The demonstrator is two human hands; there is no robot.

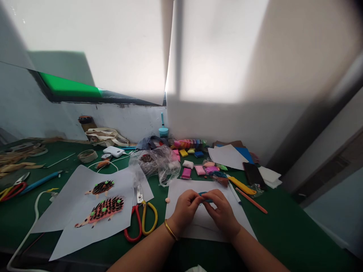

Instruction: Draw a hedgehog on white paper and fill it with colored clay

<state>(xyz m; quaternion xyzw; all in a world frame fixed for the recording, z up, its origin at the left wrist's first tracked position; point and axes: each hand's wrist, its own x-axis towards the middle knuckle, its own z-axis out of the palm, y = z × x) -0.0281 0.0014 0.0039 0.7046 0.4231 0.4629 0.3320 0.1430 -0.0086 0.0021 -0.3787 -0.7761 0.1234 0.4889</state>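
Note:
Over a white sheet of paper, my left hand and my right hand meet fingertip to fingertip. Between them they pinch a small strip of blue modelling clay, partly covered by the fingers. A small peach clay disc lies at the sheet's left edge. Just beyond my hands are a brown clay packet and several coloured clay packets, among them a magenta one. To the right lie a yellow-handled cutter, a white pen and an orange stick.
Scissors with red and yellow handles lie left of the sheet. Further left are papers bearing two clay hedgehogs. Crumpled plastic bags sit behind. A dark phone lies right, and a white cable runs along the left.

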